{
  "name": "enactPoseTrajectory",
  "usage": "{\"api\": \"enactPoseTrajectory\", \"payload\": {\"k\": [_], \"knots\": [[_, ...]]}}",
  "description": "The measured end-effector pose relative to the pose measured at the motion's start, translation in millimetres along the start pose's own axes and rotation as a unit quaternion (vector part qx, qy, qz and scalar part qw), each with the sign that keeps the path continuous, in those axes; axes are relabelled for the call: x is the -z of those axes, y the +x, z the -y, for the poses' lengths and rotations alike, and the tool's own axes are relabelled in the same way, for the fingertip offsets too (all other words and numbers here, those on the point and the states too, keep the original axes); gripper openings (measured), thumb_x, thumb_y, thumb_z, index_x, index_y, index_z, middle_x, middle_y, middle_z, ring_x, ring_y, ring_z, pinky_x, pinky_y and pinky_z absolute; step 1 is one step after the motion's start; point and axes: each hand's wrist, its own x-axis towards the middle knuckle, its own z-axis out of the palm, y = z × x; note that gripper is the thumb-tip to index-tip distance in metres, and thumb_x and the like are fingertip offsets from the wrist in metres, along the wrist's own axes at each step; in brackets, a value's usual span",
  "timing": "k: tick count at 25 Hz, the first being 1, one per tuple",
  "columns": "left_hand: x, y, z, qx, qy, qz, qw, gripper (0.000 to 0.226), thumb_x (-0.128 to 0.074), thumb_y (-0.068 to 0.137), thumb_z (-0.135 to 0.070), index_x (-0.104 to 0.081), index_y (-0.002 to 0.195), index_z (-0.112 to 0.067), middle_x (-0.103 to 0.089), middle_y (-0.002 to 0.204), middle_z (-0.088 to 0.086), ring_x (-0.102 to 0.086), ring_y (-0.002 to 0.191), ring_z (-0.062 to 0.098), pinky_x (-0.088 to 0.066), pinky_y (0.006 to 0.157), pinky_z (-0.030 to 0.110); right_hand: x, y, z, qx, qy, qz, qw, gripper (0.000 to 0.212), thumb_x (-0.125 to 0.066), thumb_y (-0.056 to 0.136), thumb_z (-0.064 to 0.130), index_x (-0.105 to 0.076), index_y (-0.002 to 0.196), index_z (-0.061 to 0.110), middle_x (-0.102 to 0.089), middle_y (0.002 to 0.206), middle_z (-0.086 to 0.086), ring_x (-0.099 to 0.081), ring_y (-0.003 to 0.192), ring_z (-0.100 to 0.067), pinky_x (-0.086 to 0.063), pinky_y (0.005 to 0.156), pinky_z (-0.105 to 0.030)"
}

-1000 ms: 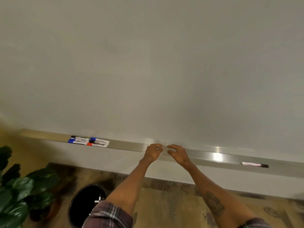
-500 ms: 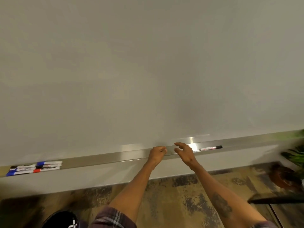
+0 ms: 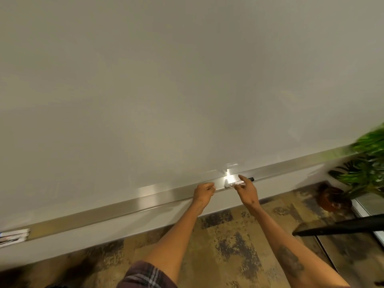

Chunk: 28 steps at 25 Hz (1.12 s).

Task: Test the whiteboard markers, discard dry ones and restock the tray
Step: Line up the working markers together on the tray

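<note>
Lying on the tray [image 3: 145, 194], the marker [image 3: 232, 185] sits just beneath the spread right hand [image 3: 248, 191].

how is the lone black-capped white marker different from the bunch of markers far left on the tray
The lone black-capped white marker sits at the fingertips of the right hand; the bunch of markers lies well away, untouched. The lone marker's black cap is clear; the bunch is blurred. Both rest on the silver tray.

One whiteboard [image 3: 187, 90], one tray [image 3: 149, 196], two hands [image 3: 202, 194] [image 3: 248, 193].
</note>
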Motion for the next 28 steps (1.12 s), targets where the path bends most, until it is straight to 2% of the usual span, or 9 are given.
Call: {"api": "enactPoseTrajectory", "payload": {"k": [7, 9, 10, 12, 15, 17, 19, 21, 28], "knots": [[-53.1, 35.2, 1.1, 0.05, 0.023, 0.051, 0.997, 0.051, -0.061, 0.096, -0.023, -0.048, 0.14, -0.001, -0.051, 0.142, 0.021, -0.05, 0.13, 0.037, -0.039, 0.109, 0.05, 35.7, 40.2, -34.9, -0.068, -0.001, -0.01, 0.998, 0.048, -0.058, 0.095, 0.011, -0.047, 0.142, 0.007, -0.044, 0.147, -0.014, -0.042, 0.134, -0.032, -0.035, 0.113, -0.044], [-59.3, 40.4, 0.1, 0.064, 0.024, 0.045, 0.997, 0.046, -0.059, 0.097, -0.018, -0.049, 0.139, -0.002, -0.051, 0.145, 0.013, -0.05, 0.131, 0.036, -0.042, 0.11, 0.048, 39.9, 50.0, -40.2, -0.075, 0.001, -0.001, 0.997, 0.05, -0.058, 0.096, 0.012, -0.044, 0.143, 0.008, -0.041, 0.149, -0.014, -0.04, 0.136, -0.033, -0.035, 0.114, -0.046], [-61.0, 40.0, -2.0, 0.071, 0.019, 0.04, 0.996, 0.038, -0.057, 0.097, -0.013, -0.054, 0.135, -0.009, -0.054, 0.14, 0.005, -0.054, 0.128, 0.03, -0.046, 0.107, 0.041, 41.0, 53.7, -42.2, -0.076, 0.001, 0.004, 0.997, 0.051, -0.058, 0.096, 0.013, -0.043, 0.144, 0.008, -0.039, 0.15, -0.014, -0.039, 0.137, -0.033, -0.035, 0.115, -0.047], [-66.0, 45.1, -1.0, 0.082, 0.005, 0.043, 0.996, 0.023, -0.052, 0.098, -0.006, -0.059, 0.097, -0.028, -0.057, 0.106, -0.008, -0.056, 0.109, 0.019, -0.048, 0.09, 0.029, 41.8, 59.9, -47.0, -0.08, 0.003, 0.014, 0.997, 0.054, -0.059, 0.096, 0.014, -0.041, 0.146, 0.01, -0.036, 0.153, -0.014, -0.038, 0.138, -0.033, -0.035, 0.115, -0.05], [-73.9, 50.8, -3.4, 0.097, -0.032, 0.045, 0.994, 0.041, -0.05, 0.098, -0.003, -0.039, 0.073, -0.033, -0.044, 0.082, -0.013, -0.051, 0.095, 0.017, -0.044, 0.082, 0.029, 42.0, 65.3, -55.3, -0.087, 0.002, 0.029, 0.996, 0.059, -0.06, 0.095, 0.016, -0.036, 0.149, 0.011, -0.033, 0.155, -0.013, -0.036, 0.14, -0.033, -0.036, 0.113, -0.052], [-77.0, 53.7, -3.5, 0.105, -0.046, 0.041, 0.993, 0.035, -0.048, 0.099, -0.003, -0.048, 0.08, -0.032, -0.048, 0.088, -0.01, -0.053, 0.097, 0.017, -0.045, 0.085, 0.03, 41.2, 67.2, -58.4, -0.089, 0.004, 0.036, 0.995, 0.059, -0.06, 0.096, 0.017, -0.036, 0.15, 0.012, -0.034, 0.155, -0.011, -0.038, 0.138, -0.033, -0.038, 0.112, -0.052], [-76.7, 54.9, -2.4, 0.105, -0.066, 0.033, 0.992, 0.027, -0.048, 0.1, -0.003, -0.061, 0.116, -0.021, -0.057, 0.114, -0.003, -0.057, 0.105, 0.017, -0.049, 0.094, 0.032, 39.0, 68.7, -60.5, -0.087, 0.011, 0.047, 0.995, 0.058, -0.06, 0.095, 0.019, -0.038, 0.148, 0.015, -0.037, 0.153, -0.011, -0.044, 0.133, -0.033, -0.042, 0.109, -0.052], [-74.8, 54.2, -2.6, 0.108, -0.083, 0.035, 0.99, 0.042, -0.047, 0.101, -0.004, -0.047, 0.142, -0.011, -0.053, 0.138, 0.004, -0.06, 0.112, 0.019, -0.051, 0.099, 0.035, 36.3, 68.1, -61.0, -0.091, 0.027, 0.053, 0.994, 0.057, -0.061, 0.095, 0.019, -0.039, 0.147, 0.017, -0.039, 0.15, -0.01, -0.049, 0.128, -0.033, -0.046, 0.105, -0.05], [-52.0, 40.3, -6.1, 0.082, -0.14, -0.016, 0.987, 0.04, -0.054, 0.101, -0.015, -0.05, 0.14, -0.01, -0.063, 0.13, 0.009, -0.067, 0.105, 0.02, -0.055, 0.095, 0.033, 23.9, 51.0, -26.1, -0.048, 0.136, -0.093, 0.985, 0.028, -0.062, 0.094, 0.012, -0.059, 0.123, 0.013, -0.053, 0.133, -0.01, -0.052, 0.122, -0.027, -0.042, 0.098, -0.029]]}}
